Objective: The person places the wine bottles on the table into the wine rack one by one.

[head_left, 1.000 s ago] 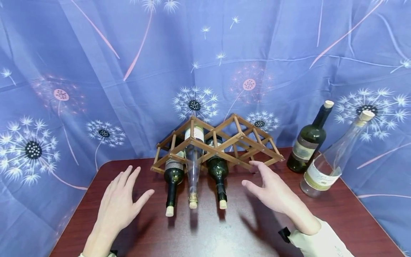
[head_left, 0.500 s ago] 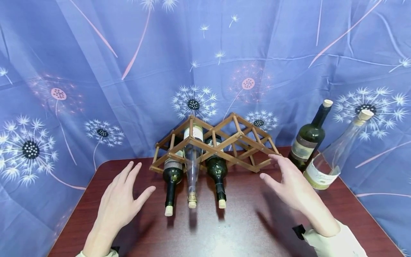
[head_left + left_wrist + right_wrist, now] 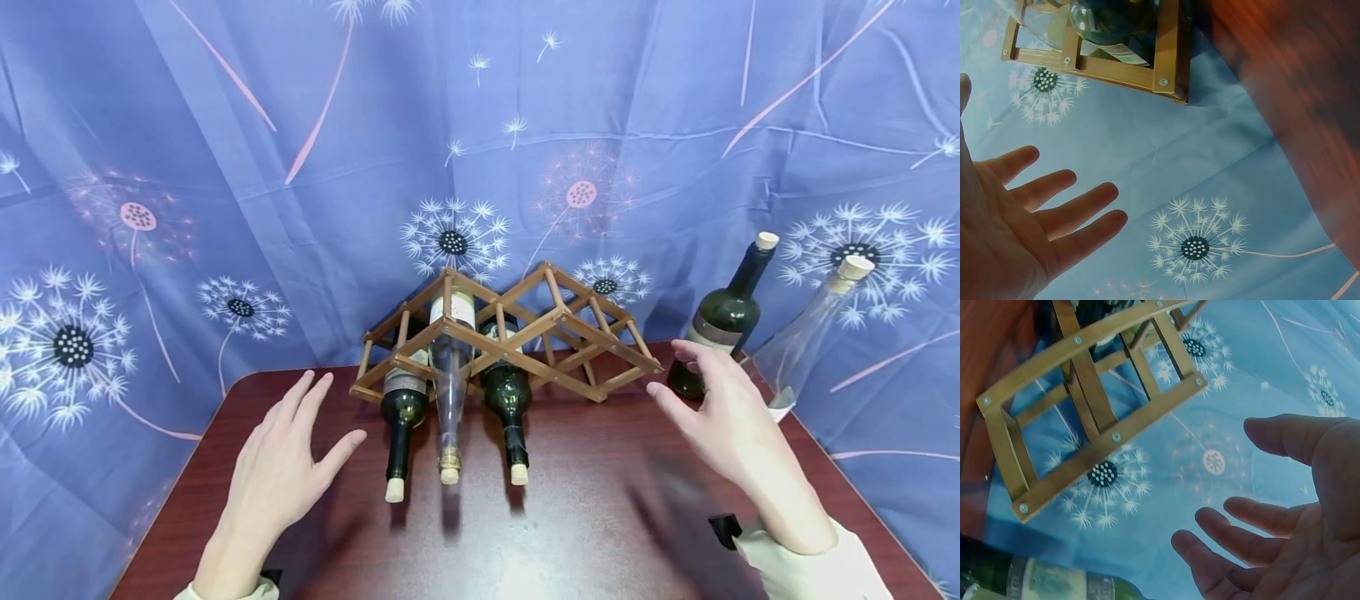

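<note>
So both your hands are loose and well apart from each other. Your left hand point(image 3: 277, 471) is out over the left side of the glossy red-brown surface point(image 3: 562, 508), back of it up, fingers stretched forward and thumb sticking out toward the brown wooden lattice wine rack point(image 3: 561, 317). Your right hand point(image 3: 727, 417) is in front of the two standing bottles on the right, thumb away from gently bent fingers, cream sleeve point(image 3: 813, 567) behind it.

That pair is a corked dark green glass bottle point(image 3: 726, 312) and a corked clear glass bottle with a long tapering neck point(image 3: 798, 354). Head view has your hand blocking most of the clear one's label, but the right wrist view catches the green one's grey-banded label point(image 3: 1054, 581), with your fingertips apart from the glass. The wrist views also give you your palms.

Rack's mid-surface near the blue dandelion-print cloth point(image 3: 360, 125), necks pointing your way: left dark green bottle point(image 3: 406, 408), slim clear bottle point(image 3: 451, 367), right dark green bottle point(image 3: 507, 392). Left wrist cam picks up silver screws point(image 3: 1164, 82) on the frame.
</note>
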`<state>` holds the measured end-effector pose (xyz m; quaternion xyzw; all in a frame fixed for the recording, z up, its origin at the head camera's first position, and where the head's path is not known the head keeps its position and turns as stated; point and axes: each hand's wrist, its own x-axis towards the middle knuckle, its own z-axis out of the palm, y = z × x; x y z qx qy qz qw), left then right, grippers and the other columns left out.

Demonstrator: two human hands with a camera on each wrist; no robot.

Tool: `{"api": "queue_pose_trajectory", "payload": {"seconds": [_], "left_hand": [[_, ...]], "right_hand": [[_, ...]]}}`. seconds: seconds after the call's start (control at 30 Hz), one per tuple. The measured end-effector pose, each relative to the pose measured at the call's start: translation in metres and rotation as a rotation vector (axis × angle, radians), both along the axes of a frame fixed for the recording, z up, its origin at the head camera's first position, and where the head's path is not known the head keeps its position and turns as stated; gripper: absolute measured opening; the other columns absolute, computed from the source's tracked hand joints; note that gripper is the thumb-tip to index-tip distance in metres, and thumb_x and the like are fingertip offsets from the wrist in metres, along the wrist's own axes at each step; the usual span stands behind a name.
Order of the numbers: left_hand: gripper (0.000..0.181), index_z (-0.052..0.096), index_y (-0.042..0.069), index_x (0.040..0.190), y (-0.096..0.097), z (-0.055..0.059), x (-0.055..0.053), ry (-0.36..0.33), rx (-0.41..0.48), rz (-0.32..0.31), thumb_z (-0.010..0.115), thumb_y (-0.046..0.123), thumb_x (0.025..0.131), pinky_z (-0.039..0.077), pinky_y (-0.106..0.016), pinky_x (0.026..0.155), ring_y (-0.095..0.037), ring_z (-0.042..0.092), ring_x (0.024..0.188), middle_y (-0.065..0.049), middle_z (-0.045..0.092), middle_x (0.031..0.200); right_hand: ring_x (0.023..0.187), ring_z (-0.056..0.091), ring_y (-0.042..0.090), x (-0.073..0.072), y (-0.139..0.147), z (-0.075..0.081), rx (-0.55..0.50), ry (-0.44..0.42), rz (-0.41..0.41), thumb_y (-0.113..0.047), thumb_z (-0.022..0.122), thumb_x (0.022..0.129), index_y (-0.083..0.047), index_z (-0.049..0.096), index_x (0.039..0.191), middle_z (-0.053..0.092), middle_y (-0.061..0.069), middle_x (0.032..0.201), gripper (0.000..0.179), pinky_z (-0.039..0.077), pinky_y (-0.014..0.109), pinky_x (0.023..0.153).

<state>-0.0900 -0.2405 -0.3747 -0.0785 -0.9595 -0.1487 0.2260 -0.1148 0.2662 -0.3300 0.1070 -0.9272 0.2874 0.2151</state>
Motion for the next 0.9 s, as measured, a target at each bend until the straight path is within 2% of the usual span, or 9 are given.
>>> {"api": "queue_pose_trajectory", "payload": {"seconds": [0.23, 0.4, 0.47, 0.57, 0.67, 0.9], "left_hand": [[0.087, 0.043, 0.019, 0.164, 0.004, 0.005, 0.001, 0.023, -0.003, -0.013, 0.073, 0.063, 0.094, 0.045, -0.070, 0.100, -0.048, 0.051, 0.138, -0.018, 0.045, 0.162], [0.087, 0.045, 0.019, 0.163, 0.007, 0.007, 0.002, 0.043, -0.003, -0.022, 0.074, 0.061, 0.093, 0.045, -0.069, 0.101, -0.046, 0.051, 0.138, -0.019, 0.049, 0.159], [0.087, 0.045, 0.019, 0.163, 0.007, 0.008, 0.002, 0.044, -0.003, -0.024, 0.075, 0.061, 0.093, 0.045, -0.068, 0.102, -0.046, 0.050, 0.139, -0.019, 0.049, 0.159], [0.087, 0.044, 0.020, 0.163, 0.009, 0.010, 0.003, 0.044, -0.004, -0.023, 0.075, 0.061, 0.093, 0.044, -0.068, 0.103, -0.046, 0.050, 0.139, -0.019, 0.049, 0.159], [0.088, 0.043, 0.021, 0.164, 0.010, 0.012, 0.004, 0.037, -0.003, -0.021, 0.074, 0.062, 0.093, 0.043, -0.069, 0.104, -0.046, 0.049, 0.140, -0.018, 0.049, 0.159], [0.088, 0.042, 0.022, 0.164, 0.013, 0.016, 0.007, 0.018, -0.001, -0.025, 0.073, 0.063, 0.093, 0.041, -0.069, 0.106, -0.046, 0.047, 0.142, -0.018, 0.048, 0.160]], "right_hand": [[0.129, 0.049, 0.054, 0.004, 0.009, 0.010, -0.013, 0.028, -0.066, -0.028, 0.077, 0.098, 0.003, 0.053, 0.148, 0.055, 0.032, 0.142, 0.063, 0.038, 0.070, 0.098], [0.105, 0.053, 0.042, 0.005, 0.017, 0.016, -0.021, 0.072, -0.137, -0.025, 0.078, 0.096, 0.002, 0.055, 0.149, 0.059, 0.026, 0.123, 0.064, 0.039, 0.052, 0.083], [0.100, 0.051, 0.040, 0.006, 0.021, 0.019, -0.024, 0.083, -0.163, -0.024, 0.078, 0.096, 0.003, 0.054, 0.149, 0.057, 0.025, 0.118, 0.064, 0.037, 0.050, 0.081], [0.111, 0.052, 0.046, 0.007, 0.027, 0.023, -0.039, 0.091, -0.188, -0.022, 0.076, 0.096, 0.006, 0.053, 0.148, 0.058, 0.030, 0.123, 0.064, 0.038, 0.058, 0.088], [0.120, 0.049, 0.052, 0.008, 0.033, 0.027, -0.055, 0.108, -0.216, -0.020, 0.076, 0.095, 0.008, 0.052, 0.148, 0.056, 0.034, 0.130, 0.064, 0.035, 0.066, 0.095], [0.124, 0.049, 0.052, 0.010, 0.041, 0.028, -0.097, 0.178, -0.355, -0.019, 0.076, 0.092, 0.005, 0.051, 0.148, 0.056, 0.032, 0.133, 0.066, 0.035, 0.064, 0.099]]}}
